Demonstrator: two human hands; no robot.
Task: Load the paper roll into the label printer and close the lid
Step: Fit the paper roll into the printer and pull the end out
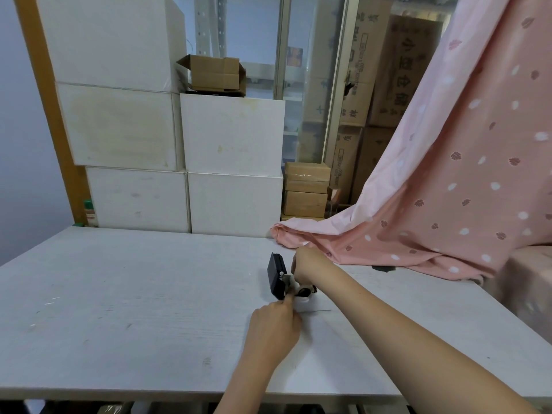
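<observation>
A small label printer (pixel 294 286) lies on the white table (pixel 134 294), its black lid (pixel 276 274) swung up and open to the left. White and black parts show in the open body under my hands; the paper roll cannot be told apart there. My right hand (pixel 306 264) reaches from the right and rests on the far side of the printer body, fingers curled over it. Below it, my left hand (pixel 273 327) touches the printer's near edge with its fingertips pinched together. What the fingers hold is hidden.
Pink patterned cloth (pixel 448 189) drapes down onto the table's far right corner, close behind the printer. White boxes (pixel 233 162) are stacked against the table's back edge, with cardboard boxes (pixel 306 189) behind them. A small bottle (pixel 89 213) stands at the back left.
</observation>
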